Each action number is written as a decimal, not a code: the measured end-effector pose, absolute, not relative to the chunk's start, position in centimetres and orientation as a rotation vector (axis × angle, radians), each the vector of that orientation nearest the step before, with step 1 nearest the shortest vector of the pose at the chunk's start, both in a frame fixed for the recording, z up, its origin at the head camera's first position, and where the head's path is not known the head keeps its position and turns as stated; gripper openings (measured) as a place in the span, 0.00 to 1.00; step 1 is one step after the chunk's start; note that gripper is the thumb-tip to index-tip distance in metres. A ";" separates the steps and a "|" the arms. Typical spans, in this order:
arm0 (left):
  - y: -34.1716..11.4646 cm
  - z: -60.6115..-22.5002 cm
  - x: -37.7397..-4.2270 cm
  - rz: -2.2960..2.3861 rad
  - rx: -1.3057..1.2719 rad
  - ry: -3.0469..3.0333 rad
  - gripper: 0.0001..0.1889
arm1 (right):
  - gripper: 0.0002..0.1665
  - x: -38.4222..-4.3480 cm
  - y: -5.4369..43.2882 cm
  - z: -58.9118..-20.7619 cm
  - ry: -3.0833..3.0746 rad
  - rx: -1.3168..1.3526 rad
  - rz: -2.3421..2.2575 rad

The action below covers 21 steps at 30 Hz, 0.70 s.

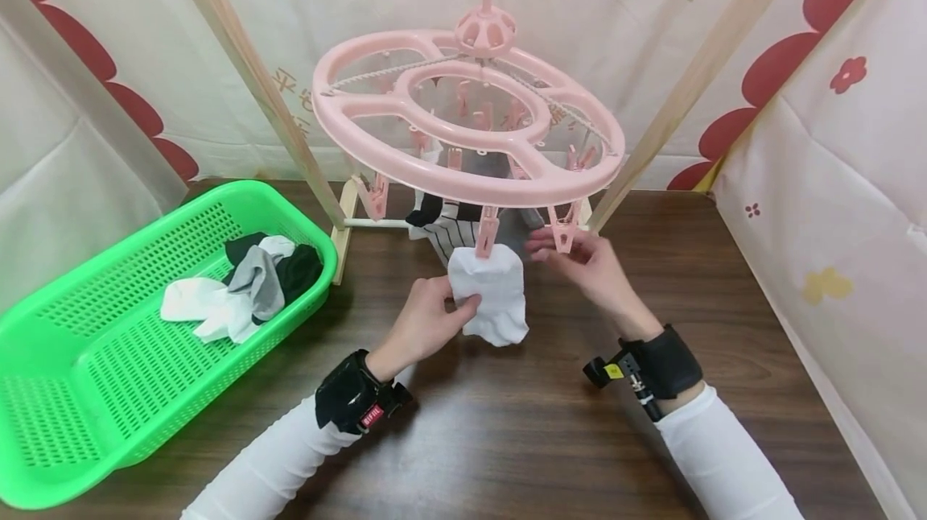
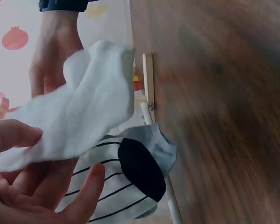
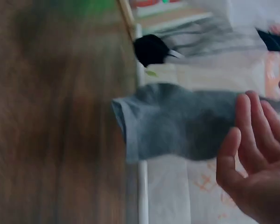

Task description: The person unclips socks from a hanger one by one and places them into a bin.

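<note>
A white sock [image 1: 492,307] hangs from a pink clip [image 1: 487,232] at the near side of a round pink hanger [image 1: 348,130]. My left hand [image 1: 427,317] pinches this sock's side edge, thumb in front and fingers behind. To the right, my right hand [image 1: 590,270] is raised beside another pink clip [image 1: 563,230], its fingers loosely extended. The right wrist view has those fingertips at a grey sock [image 3: 177,121] hanging behind. A striped sock with a black patch [image 2: 142,170] hangs behind the white one.
At left stands a green basket [image 1: 94,319] with black, white and grey socks [image 1: 257,282]. Wooden posts [image 1: 253,77] rise on both sides of the hanger, joined low by a white rod [image 1: 376,223]. A patterned cloth [image 1: 818,206] encloses the brown tabletop [image 1: 492,439].
</note>
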State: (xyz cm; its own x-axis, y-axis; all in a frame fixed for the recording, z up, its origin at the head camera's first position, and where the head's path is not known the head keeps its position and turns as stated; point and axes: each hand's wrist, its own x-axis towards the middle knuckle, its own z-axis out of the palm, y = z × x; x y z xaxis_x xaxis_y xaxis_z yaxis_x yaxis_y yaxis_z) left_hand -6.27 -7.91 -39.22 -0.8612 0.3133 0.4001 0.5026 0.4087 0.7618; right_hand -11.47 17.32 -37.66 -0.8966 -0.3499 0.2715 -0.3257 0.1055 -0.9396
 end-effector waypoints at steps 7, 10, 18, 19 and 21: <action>-7.7 -39.5 -5.8 -1.385 -0.748 -2.471 0.04 | 0.25 -10.1 14.6 -37.1 2.322 -1.027 -1.721; -7.7 -39.6 -5.7 -1.381 -0.750 -2.474 0.03 | 0.27 -9.7 13.8 -35.8 2.308 -1.103 -1.754; -7.8 -39.6 -5.8 -1.369 -0.758 -2.490 0.04 | 0.33 -9.5 11.6 -31.8 2.084 -1.241 -1.920; -7.8 -39.6 -5.9 -1.367 -0.760 -2.496 0.04 | 0.32 -9.6 11.4 -31.4 2.055 -1.258 -1.941; -7.8 -39.6 -5.9 -1.362 -0.768 -2.508 0.04 | 0.29 -9.6 11.0 -30.6 1.992 -1.278 -1.993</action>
State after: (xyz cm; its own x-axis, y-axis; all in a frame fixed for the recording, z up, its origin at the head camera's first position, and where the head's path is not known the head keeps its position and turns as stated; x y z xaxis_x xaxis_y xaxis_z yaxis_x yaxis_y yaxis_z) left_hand -5.88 -7.76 -39.65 -0.8488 0.3517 0.3947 0.5226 0.4447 0.7274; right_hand -9.62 10.98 -30.58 -0.6577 -0.5621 0.5015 -0.5012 -0.1706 -0.8484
